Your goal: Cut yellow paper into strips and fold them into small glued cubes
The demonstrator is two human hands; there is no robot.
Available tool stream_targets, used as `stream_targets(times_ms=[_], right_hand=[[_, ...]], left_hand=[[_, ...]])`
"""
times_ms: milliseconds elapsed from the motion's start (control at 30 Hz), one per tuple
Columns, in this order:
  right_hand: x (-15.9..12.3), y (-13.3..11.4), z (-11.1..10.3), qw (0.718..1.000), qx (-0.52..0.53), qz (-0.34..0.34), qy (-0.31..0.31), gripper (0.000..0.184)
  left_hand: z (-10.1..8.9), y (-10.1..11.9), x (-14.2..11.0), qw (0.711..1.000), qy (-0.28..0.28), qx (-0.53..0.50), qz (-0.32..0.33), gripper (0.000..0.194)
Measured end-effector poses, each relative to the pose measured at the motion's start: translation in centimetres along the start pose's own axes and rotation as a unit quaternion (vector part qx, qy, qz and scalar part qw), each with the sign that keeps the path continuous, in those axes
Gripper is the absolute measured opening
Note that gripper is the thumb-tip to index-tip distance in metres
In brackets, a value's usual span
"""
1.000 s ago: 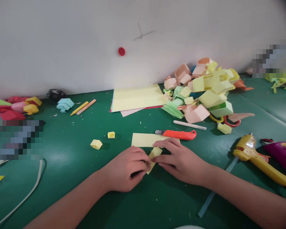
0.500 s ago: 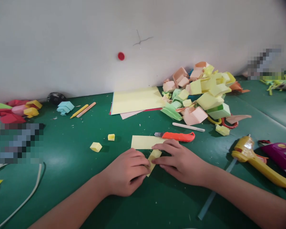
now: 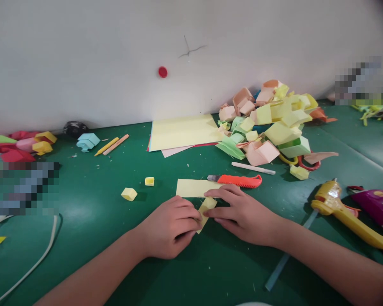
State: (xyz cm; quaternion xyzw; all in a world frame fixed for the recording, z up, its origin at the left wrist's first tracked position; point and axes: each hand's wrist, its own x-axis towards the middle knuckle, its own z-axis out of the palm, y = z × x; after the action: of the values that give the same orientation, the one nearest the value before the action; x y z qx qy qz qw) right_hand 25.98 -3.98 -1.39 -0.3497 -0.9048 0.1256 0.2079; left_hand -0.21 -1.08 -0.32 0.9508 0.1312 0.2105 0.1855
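A small pale yellow paper strip (image 3: 207, 207) lies slantwise on the green table between my hands. My left hand (image 3: 170, 227) is closed, its curled fingers on the strip's lower left side. From the right, my right hand (image 3: 241, 216) touches the strip with a fingertip; its fingers are stretched and apart, and the index reaches towards a wider yellow paper piece (image 3: 193, 188). That piece lies just behind, partly covered by the right hand. An orange utility knife (image 3: 239, 181) rests along its far edge, blade showing to the left. The fingertips of my left hand are partly hidden.
Two little folded yellow paper pieces (image 3: 129, 194) sit left of my hands. Paper sheets (image 3: 185, 131) lie by the wall, beside a heap of folded paper (image 3: 274, 119). At right are a yellow glue gun (image 3: 328, 197) with a glue stick and a purple tool (image 3: 373, 204).
The view has shifted very slightly. Both hands keep practically the same pose at the small paper strip.
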Motion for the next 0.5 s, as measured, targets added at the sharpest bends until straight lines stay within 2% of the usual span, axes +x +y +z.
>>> stream_targets(times_ms=[167,500], right_hand=[[0.1,0.2,0.1,0.999,-0.036,-0.014,0.022,0.026],[0.2,1.4,-0.9,0.994,-0.092,0.039,0.049,0.031]], left_hand=[[-0.1,0.1,0.2,1.000,0.002,-0.013,-0.016,0.019],[0.0,0.3,0.2,0.999,0.005,-0.039,-0.029,0.021]])
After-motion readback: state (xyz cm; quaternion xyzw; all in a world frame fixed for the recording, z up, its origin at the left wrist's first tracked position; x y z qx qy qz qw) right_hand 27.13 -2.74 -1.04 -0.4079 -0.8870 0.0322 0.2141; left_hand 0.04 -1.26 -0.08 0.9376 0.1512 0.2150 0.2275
